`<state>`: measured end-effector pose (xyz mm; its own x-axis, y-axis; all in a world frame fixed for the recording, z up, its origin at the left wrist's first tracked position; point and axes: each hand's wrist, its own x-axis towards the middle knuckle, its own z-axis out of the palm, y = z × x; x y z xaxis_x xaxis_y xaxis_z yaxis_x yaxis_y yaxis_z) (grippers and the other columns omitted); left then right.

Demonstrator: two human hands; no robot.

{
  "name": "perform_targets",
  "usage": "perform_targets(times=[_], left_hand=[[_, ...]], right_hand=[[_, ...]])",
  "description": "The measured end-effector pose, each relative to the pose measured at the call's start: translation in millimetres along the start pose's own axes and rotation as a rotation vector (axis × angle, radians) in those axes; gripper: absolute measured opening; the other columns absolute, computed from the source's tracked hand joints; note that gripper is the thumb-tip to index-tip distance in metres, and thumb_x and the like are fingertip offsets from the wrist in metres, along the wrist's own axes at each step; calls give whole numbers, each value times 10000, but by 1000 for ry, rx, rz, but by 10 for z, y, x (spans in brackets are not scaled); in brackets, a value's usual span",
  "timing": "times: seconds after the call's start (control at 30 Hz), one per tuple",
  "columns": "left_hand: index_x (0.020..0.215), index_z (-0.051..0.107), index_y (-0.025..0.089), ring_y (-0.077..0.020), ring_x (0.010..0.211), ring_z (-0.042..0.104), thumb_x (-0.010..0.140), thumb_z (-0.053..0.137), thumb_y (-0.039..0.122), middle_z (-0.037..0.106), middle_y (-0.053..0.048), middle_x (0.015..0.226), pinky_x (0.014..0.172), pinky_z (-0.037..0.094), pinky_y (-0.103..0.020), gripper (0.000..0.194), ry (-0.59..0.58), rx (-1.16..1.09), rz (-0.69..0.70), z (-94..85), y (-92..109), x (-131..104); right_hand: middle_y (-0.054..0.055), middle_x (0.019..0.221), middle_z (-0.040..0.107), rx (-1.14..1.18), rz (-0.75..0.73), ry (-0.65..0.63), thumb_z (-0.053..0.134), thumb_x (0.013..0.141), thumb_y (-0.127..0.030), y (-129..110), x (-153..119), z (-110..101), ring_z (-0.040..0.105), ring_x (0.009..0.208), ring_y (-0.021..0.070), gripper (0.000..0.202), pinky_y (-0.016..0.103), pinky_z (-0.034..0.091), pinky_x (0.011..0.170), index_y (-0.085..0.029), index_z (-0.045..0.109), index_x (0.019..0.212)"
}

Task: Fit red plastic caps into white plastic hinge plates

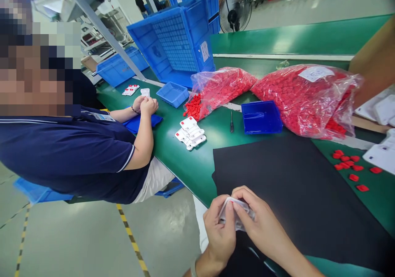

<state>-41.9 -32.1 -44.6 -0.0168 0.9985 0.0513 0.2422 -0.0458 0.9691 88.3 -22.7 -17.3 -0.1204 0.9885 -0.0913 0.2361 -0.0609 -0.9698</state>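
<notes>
Both of my hands meet over the near edge of a black mat (277, 178), pinching one white plastic part (239, 211) between them. My left hand (220, 225) grips its left side, and my right hand (261, 221) holds its right side. The two thumbs press near the top of the part, where a small bit of red shows. Fingers cover much of the part. Loose red pieces (354, 177) lie on the green table (327, 147) to the right of the mat.
Bags of red pieces (299, 96), a dark blue tray (261, 117), a screwdriver (231, 123) and stacked white parts (190, 133) lie beyond the mat. More white parts (382, 155) are at right. A seated person (77, 153) works at left, near blue crates (173, 38).
</notes>
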Motion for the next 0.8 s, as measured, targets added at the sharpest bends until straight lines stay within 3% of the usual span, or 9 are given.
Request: perform_targets(times=[0.1, 0.23, 0.3, 0.43, 0.5, 0.67, 0.8], left_hand=[[952, 621, 168, -147, 768, 627, 920, 524, 277, 655, -32, 844, 709, 491, -234, 150, -31, -12, -52, 44, 11, 112], [1138, 539, 184, -171, 870, 634, 873, 603, 312, 661, -56, 986, 786, 501, -274, 302, -75, -262, -132, 132, 52, 285], [1107, 557, 173, -179, 890, 622, 878, 594, 317, 647, -60, 987, 799, 494, -286, 273, -149, -318, -125, 162, 81, 330], [907, 617, 147, -143, 728, 564, 925, 515, 321, 604, -24, 789, 684, 451, -250, 202, -278, -161, -48, 108, 176, 375], [876, 622, 145, -133, 683, 530, 926, 510, 307, 586, -18, 747, 657, 421, -249, 203, -348, -18, 31, 34, 251, 409], [894, 614, 151, -138, 672, 502, 938, 459, 256, 579, -27, 752, 644, 388, -262, 192, -496, 233, 250, -96, 485, 497], [960, 582, 166, -152, 710, 522, 947, 419, 212, 622, -41, 820, 662, 392, -271, 170, -594, 392, 397, -91, 659, 518]], right_hand=[[1, 807, 578, 80, 15, 42, 458, 929, -338, 73, 72, -22, 574, 719, 144, 187, 259, 476, 657, -215, 561, 833], [16, 840, 615, 301, 91, 169, 516, 904, -411, 127, 142, -136, 609, 733, 155, 212, 258, 503, 630, -206, 565, 927], [23, 893, 630, 317, 92, 220, 519, 907, -415, 123, 126, -203, 628, 788, 164, 213, 259, 520, 660, -217, 564, 970], [20, 1127, 602, 50, -43, 311, 541, 910, -356, 99, 3, -385, 593, 1044, 171, 208, 283, 471, 916, -282, 574, 1101], [5, 1189, 583, -119, -100, 305, 542, 913, -327, 72, -77, -500, 582, 1077, 158, 278, 269, 452, 948, -327, 544, 1191], [-15, 1143, 611, -421, -190, 203, 525, 927, -297, -32, -217, -692, 614, 1006, 139, 270, 234, 477, 869, -354, 533, 1190], [-16, 1020, 642, -443, -109, 163, 498, 938, -325, -69, -278, -718, 641, 889, 134, 141, 216, 504, 728, -320, 558, 1065]])
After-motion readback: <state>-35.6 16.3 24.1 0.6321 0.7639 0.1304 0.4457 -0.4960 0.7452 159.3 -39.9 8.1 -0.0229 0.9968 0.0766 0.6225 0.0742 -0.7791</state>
